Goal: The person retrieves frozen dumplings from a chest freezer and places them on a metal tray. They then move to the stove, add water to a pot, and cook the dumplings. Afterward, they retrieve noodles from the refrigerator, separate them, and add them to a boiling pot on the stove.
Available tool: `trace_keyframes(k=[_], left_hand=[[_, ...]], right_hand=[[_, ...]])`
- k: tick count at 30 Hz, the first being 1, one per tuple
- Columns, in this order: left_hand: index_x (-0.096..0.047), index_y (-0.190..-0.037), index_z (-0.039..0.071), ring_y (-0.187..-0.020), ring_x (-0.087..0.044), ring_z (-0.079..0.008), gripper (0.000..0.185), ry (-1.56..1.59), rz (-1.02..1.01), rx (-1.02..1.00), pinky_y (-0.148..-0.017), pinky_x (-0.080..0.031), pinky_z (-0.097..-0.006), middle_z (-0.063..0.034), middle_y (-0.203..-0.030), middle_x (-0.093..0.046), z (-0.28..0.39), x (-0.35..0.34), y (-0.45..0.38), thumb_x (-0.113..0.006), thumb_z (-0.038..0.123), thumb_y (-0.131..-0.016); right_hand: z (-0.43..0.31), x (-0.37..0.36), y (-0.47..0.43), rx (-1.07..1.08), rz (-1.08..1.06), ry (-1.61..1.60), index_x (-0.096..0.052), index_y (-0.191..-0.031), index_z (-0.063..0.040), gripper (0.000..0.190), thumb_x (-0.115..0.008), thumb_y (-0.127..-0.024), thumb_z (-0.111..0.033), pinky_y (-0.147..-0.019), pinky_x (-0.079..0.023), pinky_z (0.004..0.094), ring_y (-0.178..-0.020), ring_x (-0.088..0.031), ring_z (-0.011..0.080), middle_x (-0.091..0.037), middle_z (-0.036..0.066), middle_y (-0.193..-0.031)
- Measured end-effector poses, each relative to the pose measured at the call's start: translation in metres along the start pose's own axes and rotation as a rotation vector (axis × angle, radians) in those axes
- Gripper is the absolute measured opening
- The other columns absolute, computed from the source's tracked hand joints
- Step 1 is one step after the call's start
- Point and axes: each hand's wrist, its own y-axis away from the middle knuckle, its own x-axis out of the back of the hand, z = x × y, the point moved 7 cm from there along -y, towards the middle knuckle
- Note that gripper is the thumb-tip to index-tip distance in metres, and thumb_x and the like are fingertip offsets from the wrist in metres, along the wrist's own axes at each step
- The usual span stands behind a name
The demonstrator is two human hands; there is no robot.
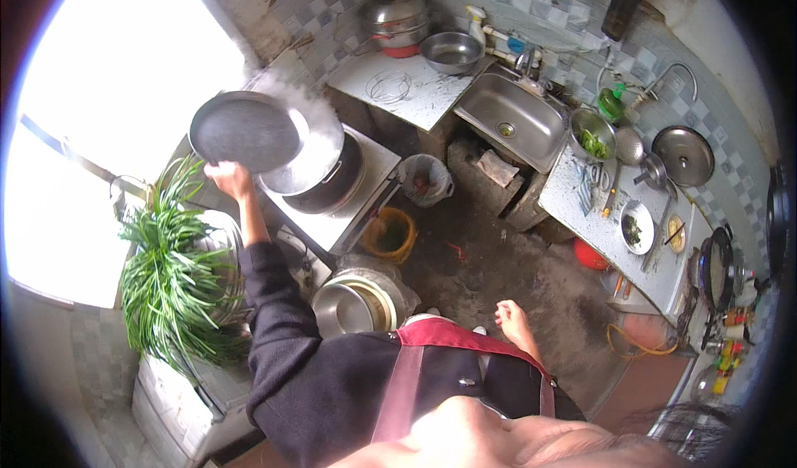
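Observation:
My left hand [231,180] is shut on the near edge of a large round metal lid [246,131], held up at the left of the stove. Under and beside the lid, a wide steaming pot [320,172] stands on the white stove top [367,150]; steam hides much of its inside. A large bunch of long green leaves [174,269] lies below and left of this hand. My right hand [514,320] hangs in front of the apron, its fingers curled loosely, touching nothing that I can see.
A steel sink [510,116] and a steel basin [452,53] line the back wall. Bowls, ladles and scissors lie on the right counter [573,188]. Near the stove, a lined bin [426,180], a yellow bucket [390,234] and stacked basins [348,309] stand low down.

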Motion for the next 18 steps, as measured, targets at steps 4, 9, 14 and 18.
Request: trace_keyframes(k=[4, 9, 14, 18], left_hand=[[-0.031, -0.146, -0.005, -0.132, -0.045, -0.0303, 0.053, 0.916, -0.488, 0.537, -0.111, -0.036, -0.0424, -0.0198, -0.146, -0.043, -0.023, -0.053, 0.178, -0.047, 0.015, -0.1], [-0.042, -0.141, 0.001, -0.122, -0.052, -0.0261, 0.05, 0.874, -0.923, 1.192, -0.1, -0.045, -0.0416, -0.0147, -0.136, -0.052, 0.061, 0.003, 0.436, -0.054, 0.021, -0.097], [-0.046, -0.138, 0.013, -0.106, -0.057, -0.0219, 0.042, 0.625, -1.258, 1.344, -0.087, -0.051, -0.0401, -0.0064, -0.12, -0.057, 0.237, 0.132, 0.565, -0.056, 0.025, -0.099], [-0.025, -0.148, 0.011, -0.116, -0.055, -0.0251, 0.061, 0.583, -1.863, 1.233, -0.086, -0.052, -0.0423, -0.0117, -0.133, -0.05, 0.255, 0.07, 0.606, -0.054, 0.04, -0.102]], right_hand=[[-0.104, -0.021, -0.004, 0.025, -0.031, -0.347, -0.06, -0.12, -0.003, 0.029, -0.048, -0.105, -0.024, -0.07, -0.055, 0.0282, -0.08, -0.067, 0.0143, -0.069, 0.01, -0.096], [-0.162, -0.009, 0.041, -0.1, -0.085, -0.705, -0.034, -0.142, -0.005, 0.055, -0.038, -0.106, -0.046, -0.072, -0.057, 0.035, -0.086, -0.067, 0.0212, -0.063, 0.016, -0.111], [-0.112, 0.116, 0.186, -0.197, 0.227, -0.566, -0.052, -0.1, -0.003, 0.032, -0.048, -0.104, -0.034, -0.047, -0.042, 0.0277, -0.051, -0.053, 0.0134, -0.061, 0.009, -0.071], [-0.091, 0.129, 0.217, -0.447, 0.505, -0.746, -0.053, -0.098, -0.002, 0.028, -0.054, -0.098, -0.03, -0.043, -0.039, 0.0287, -0.046, -0.05, 0.0132, -0.062, 0.011, -0.069]])
